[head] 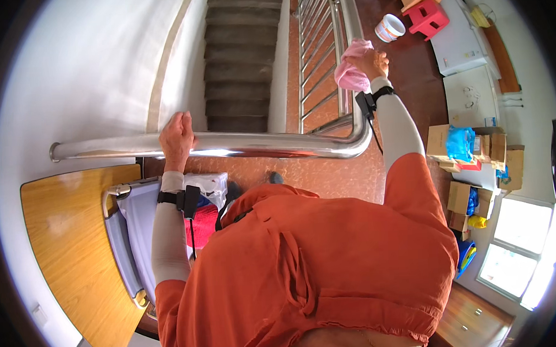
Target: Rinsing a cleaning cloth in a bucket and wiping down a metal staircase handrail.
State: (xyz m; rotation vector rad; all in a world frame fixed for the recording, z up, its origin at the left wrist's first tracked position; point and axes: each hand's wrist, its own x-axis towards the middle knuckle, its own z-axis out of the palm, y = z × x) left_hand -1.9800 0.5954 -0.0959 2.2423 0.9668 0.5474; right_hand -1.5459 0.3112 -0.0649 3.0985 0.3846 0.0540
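Observation:
A pink cloth (351,72) is bunched under my right hand (371,64), which presses it on the top rail of a stainless steel railing (356,21) running away from me on the right. My left hand (177,136) grips the near steel handrail (249,144), close to where that rail meets the white wall at the left. The two rails join in a rounded corner at the front right. Both wrists carry a black strap with a small device and a cable. Thinner steel bars stand below the right rail.
Beyond the near rail a dark staircase (239,60) lies below. A wooden board (78,226) and a folded grey cot (137,229) are at the left. A white bucket (390,28), a red plastic stool (426,19), white chest freezers (461,38) and cardboard boxes (437,140) stand at the right.

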